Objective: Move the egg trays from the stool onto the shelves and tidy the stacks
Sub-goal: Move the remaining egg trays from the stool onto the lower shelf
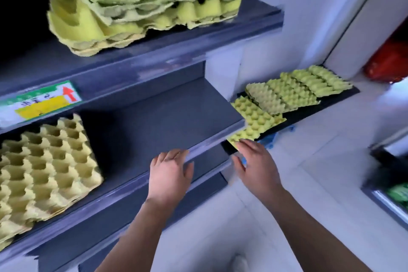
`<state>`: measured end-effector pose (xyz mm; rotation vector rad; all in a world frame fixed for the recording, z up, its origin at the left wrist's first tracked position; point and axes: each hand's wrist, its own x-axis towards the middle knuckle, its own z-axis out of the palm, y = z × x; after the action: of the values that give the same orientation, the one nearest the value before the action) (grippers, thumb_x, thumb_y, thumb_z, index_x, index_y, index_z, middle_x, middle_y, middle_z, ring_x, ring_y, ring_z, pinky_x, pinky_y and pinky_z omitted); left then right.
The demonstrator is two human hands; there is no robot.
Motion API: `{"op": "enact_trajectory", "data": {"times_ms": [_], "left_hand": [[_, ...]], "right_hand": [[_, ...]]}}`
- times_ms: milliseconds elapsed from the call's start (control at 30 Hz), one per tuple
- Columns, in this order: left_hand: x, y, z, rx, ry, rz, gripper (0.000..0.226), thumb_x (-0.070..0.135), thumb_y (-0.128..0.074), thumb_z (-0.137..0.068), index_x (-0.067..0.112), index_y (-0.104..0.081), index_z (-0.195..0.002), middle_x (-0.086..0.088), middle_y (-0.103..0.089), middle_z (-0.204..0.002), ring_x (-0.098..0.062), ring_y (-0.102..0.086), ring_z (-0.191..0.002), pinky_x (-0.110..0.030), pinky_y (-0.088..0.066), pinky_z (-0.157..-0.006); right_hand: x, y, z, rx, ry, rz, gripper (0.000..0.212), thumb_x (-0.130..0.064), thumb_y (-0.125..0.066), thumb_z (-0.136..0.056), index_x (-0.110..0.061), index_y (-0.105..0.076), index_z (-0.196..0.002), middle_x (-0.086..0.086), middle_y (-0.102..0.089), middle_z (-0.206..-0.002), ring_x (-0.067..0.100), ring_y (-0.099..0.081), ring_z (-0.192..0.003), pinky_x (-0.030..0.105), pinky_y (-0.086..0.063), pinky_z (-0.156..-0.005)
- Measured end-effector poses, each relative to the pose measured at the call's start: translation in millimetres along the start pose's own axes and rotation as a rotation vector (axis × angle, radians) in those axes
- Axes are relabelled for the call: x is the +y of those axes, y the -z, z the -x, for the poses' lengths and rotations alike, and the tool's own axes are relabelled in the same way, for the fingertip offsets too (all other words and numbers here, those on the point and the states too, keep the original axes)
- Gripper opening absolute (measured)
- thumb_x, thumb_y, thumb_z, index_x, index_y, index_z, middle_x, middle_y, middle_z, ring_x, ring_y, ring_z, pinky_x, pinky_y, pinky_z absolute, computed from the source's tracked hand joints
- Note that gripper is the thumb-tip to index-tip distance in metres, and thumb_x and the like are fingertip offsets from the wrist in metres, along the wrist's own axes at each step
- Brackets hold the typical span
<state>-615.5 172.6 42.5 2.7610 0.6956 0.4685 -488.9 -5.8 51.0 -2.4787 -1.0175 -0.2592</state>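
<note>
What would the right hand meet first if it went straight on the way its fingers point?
Probably the nearest green egg tray: its near corner lies just beyond the right hand. Whether they already touch is unclear.

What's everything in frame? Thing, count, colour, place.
Yellow-green moulded-pulp egg tray stack: one, yellow-green, upper shelf.
Yellow pulp egg tray stack: one, yellow, middle shelf, left end.
Green pulp egg trays: about four, green, overlapping in a row on the low black platform, right.
Grey metal shelves: at least three levels, grey, left.
Shelf label with red arrow: one, green and yellow, upper shelf's front edge.
Red object: one, red, far right, too blurred to identify.
Left hand: one, open, over middle shelf's front edge.
Right hand: one, open, by the nearest green tray.
</note>
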Motion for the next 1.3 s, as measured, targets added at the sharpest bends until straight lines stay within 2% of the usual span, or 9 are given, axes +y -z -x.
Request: {"op": "enact_trajectory", "data": {"times_ms": [167, 300, 400, 500, 667, 900, 1067, 1200, 1300], "left_hand": [[106.3, -49.7, -42.6, 0.009, -0.091, 0.091, 0.025, 0.023, -0.071, -0.07, 0.014, -0.072, -0.093, -0.004, -0.073, -0.09, -0.031, -0.067, -0.079, -0.039, -0.052, -0.071], [175.4, -89.0, -79.1, -0.074, -0.16, 0.135, 0.024, 0.021, -0.079, -0.07, 0.015, -0.071, -0.092, -0.004, -0.071, -0.086, -0.032, -0.066, -0.079, -0.039, -0.05, -0.071], [218.1, -117.6, -108.0, -0.12, -0.201, 0.139, 0.022, 0.028, -0.07, -0.073, 0.015, -0.072, -0.09, -0.004, -0.071, -0.084, -0.032, -0.066, -0.08, -0.039, -0.05, -0.071], [253.1, -150.0, -143.1, -0.145, -0.235, 0.161, 0.03, 0.031, -0.064, -0.077, 0.014, -0.072, -0.101, -0.005, -0.072, -0.095, -0.031, -0.066, -0.09, -0.042, -0.05, -0.081], [308.4, -195.4, -216.4, -0.199, -0.299, 0.205, 0.037, 0.035, -0.062, -0.086, 0.016, -0.067, -0.117, -0.004, -0.069, -0.114, -0.029, -0.061, -0.107, -0.045, -0.047, -0.093], [397.4, -244.2, -342.1, -0.231, -0.396, 0.204, 0.039, 0.039, -0.056, -0.083, 0.016, -0.069, -0.112, -0.001, -0.071, -0.105, -0.026, -0.065, -0.095, -0.04, -0.051, -0.085], [457.0, -281.8, -404.2, -0.254, -0.43, 0.218, 0.031, 0.03, -0.067, -0.083, 0.015, -0.07, -0.109, -0.003, -0.071, -0.103, -0.027, -0.065, -0.095, -0.041, -0.049, -0.083], [509.8, -322.1, -446.8, -0.302, -0.437, 0.211, 0.039, 0.038, -0.054, -0.084, 0.013, -0.07, -0.109, -0.004, -0.071, -0.101, -0.029, -0.065, -0.093, -0.042, -0.049, -0.081], [552.2, -357.5, -478.1, -0.318, -0.402, 0.232, 0.034, 0.03, -0.066, -0.085, 0.012, -0.068, -0.114, -0.005, -0.07, -0.106, -0.03, -0.064, -0.097, -0.043, -0.048, -0.085]], "right_hand": [[105.3, 43.2, 4.7, 0.054, -0.098, 0.032, 0.027, -0.021, -0.056, -0.08, -0.006, -0.066, -0.101, 0.009, -0.067, -0.098, 0.03, -0.062, -0.088, 0.037, -0.053, -0.076], [182.6, 62.5, 1.7, 0.053, -0.204, 0.065, 0.029, -0.015, -0.066, -0.08, -0.006, -0.066, -0.108, 0.009, -0.068, -0.105, 0.03, -0.063, -0.093, 0.035, -0.05, -0.084], [230.5, 74.7, -3.0, 0.068, -0.306, 0.095, 0.034, -0.013, -0.073, -0.077, -0.007, -0.068, -0.11, 0.007, -0.068, -0.108, 0.029, -0.063, -0.096, 0.033, -0.049, -0.087], [278.9, 83.5, -17.0, 0.094, -0.375, 0.112, 0.034, -0.013, -0.076, -0.075, -0.007, -0.069, -0.108, 0.008, -0.069, -0.106, 0.031, -0.065, -0.094, 0.036, -0.05, -0.085], [359.8, 95.3, -62.2, 0.084, -0.472, 0.11, 0.034, -0.018, -0.066, -0.086, -0.008, -0.065, -0.118, 0.009, -0.065, -0.119, 0.029, -0.059, -0.11, 0.036, -0.043, -0.097], [463.1, 113.7, -141.1, 0.112, -0.612, 0.112, 0.036, -0.02, -0.065, -0.087, -0.01, -0.064, -0.121, 0.007, -0.064, -0.122, 0.027, -0.058, -0.113, 0.033, -0.041, -0.099], [534.9, 122.0, -181.3, 0.096, -0.682, 0.109, 0.037, -0.024, -0.062, -0.089, -0.012, -0.062, -0.124, 0.005, -0.062, -0.125, 0.025, -0.055, -0.117, 0.033, -0.039, -0.101], [609.7, 126.3, -208.2, 0.081, -0.712, 0.102, 0.037, -0.023, -0.062, -0.089, -0.011, -0.062, -0.123, 0.006, -0.063, -0.124, 0.026, -0.056, -0.115, 0.033, -0.039, -0.101], [673.5, 132.0, -228.0, 0.056, -0.713, 0.101, 0.037, -0.025, -0.06, -0.09, -0.012, -0.06, -0.125, 0.005, -0.062, -0.125, 0.025, -0.054, -0.118, 0.032, -0.037, -0.102]]}}
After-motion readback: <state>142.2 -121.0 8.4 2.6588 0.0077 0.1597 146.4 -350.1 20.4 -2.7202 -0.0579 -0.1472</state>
